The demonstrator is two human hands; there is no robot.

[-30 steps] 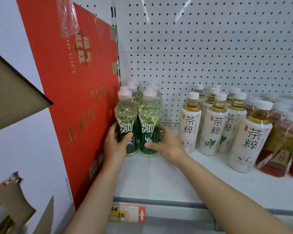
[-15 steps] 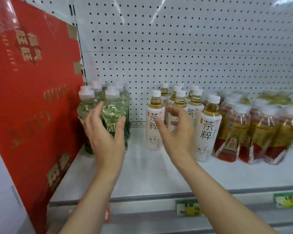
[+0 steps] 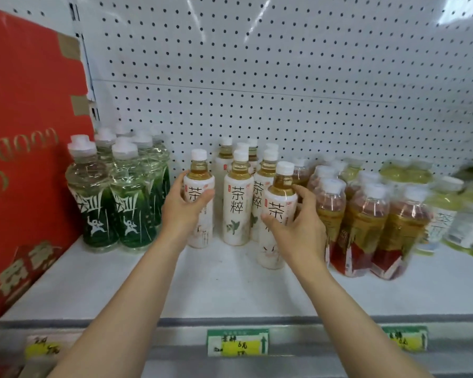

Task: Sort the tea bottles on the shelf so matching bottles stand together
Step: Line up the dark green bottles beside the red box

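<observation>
On the white shelf stand four groups of tea bottles. Several green-labelled bottles cluster at the left. In the middle are several white-labelled bottles with amber tea. My left hand wraps around the leftmost white-labelled bottle. My right hand curls around the front right white-labelled bottle. Red-and-gold-labelled bottles stand to the right, and pale green-labelled bottles at the far right.
A big red cardboard box leans against the shelf's left end, touching the green bottles. A white pegboard forms the back wall. Price tags hang on the shelf's front rail.
My hands left the green bottles and moved right onto the white-labelled bottles. My view has also shifted right.
</observation>
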